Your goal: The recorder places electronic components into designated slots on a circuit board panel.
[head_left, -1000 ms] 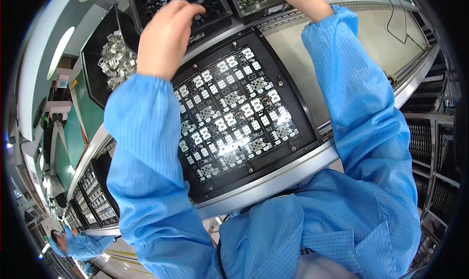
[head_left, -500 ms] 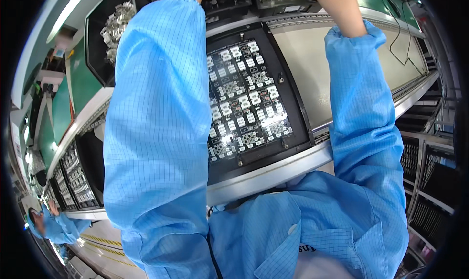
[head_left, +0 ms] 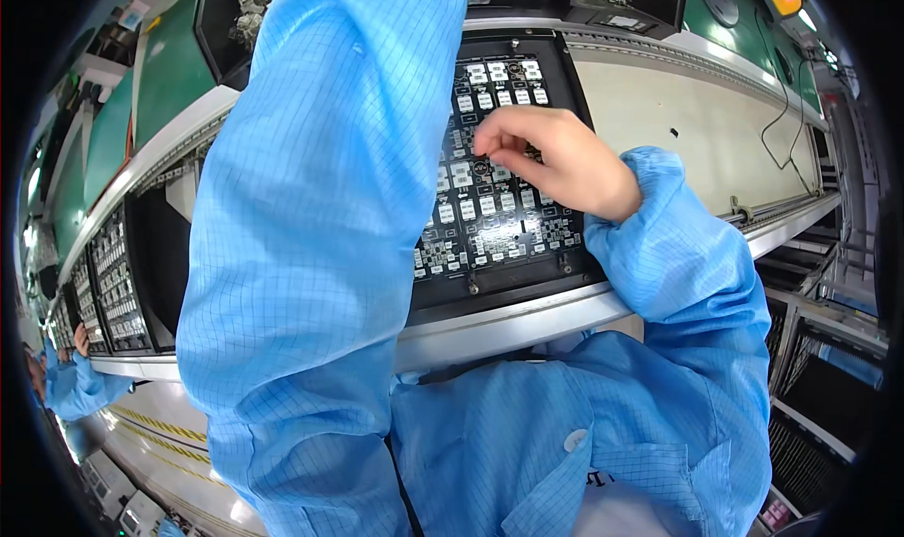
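Note:
My right hand (head_left: 560, 160) hovers over a panel of circuit boards (head_left: 486, 226), its fingers curled and the fingertips pinched together. Whatever they may hold is too small to make out. The panel carries rows of white square parts and lies in a black tray (head_left: 576, 95) with metal posts along its edges. My left arm (head_left: 320, 217), in a blue checked sleeve, stretches across the tray's left side and hides part of it. That sleeve runs out at the top edge, so my left hand is out of sight.
A pale conveyor surface (head_left: 697, 151) with a small black piece (head_left: 674, 133) lies right of the tray. A metal rail (head_left: 518, 328) runs in front. Black bins (head_left: 217, 33) (head_left: 650, 12) hold small parts. More filled trays (head_left: 118, 288) and a co-worker's sleeve (head_left: 80, 391) are at left.
My right hand has come down from the top edge to the board panel, its elbow now bent. My left arm has shifted up and slightly right, its hand out of view.

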